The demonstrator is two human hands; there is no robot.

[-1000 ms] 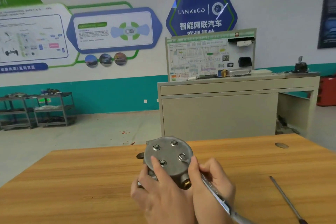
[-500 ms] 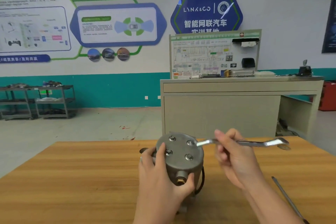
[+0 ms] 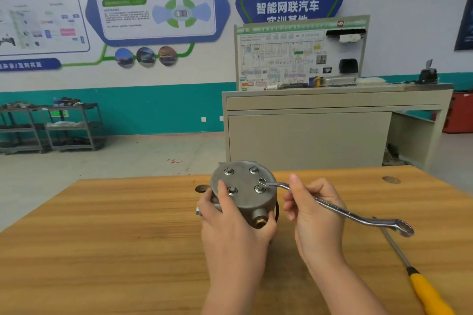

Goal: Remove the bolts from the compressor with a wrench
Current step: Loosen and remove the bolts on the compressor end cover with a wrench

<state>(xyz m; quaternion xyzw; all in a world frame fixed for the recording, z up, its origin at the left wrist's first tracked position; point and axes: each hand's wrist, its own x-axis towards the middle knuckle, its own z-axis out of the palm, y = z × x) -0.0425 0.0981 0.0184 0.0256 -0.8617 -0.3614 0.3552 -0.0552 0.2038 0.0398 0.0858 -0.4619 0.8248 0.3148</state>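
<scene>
Here's the grey, round metal compressor (image 3: 244, 190), standing on the wooden table (image 3: 115, 233) near its far edge, roughly at the middle of the scene, its flat circular face tilted up toward the camera. Five silver bolts (image 3: 228, 171) show on that face, all seated in it: two along the far side, two on the right, one on the near left. A brass fitting (image 3: 260, 222) pokes out of the near side of the body. The left hand (image 3: 230, 225) grips the compressor from the near left, fingers wrapped round the body and the thumb pressed flat on the face beside the near-left bolt. The long shiny steel ring wrench (image 3: 332, 208) has its far ring end sitting at the upper right-hand bolt, and its shaft runs out to the right and toward the camera, the other ring end hanging free above the table. The right hand (image 3: 313, 210) holds the wrench along its shaft, fingers curled round it, the index finger raised up near the bend. Further right on the table lies a screwdriver with a yellow handle (image 3: 409, 271), its thin metal shaft pointing away under the wrench's free end. Beyond the table stands a beige workbench (image 3: 320, 130), and at far left a dark metal shelf cart (image 3: 64, 125).
</scene>
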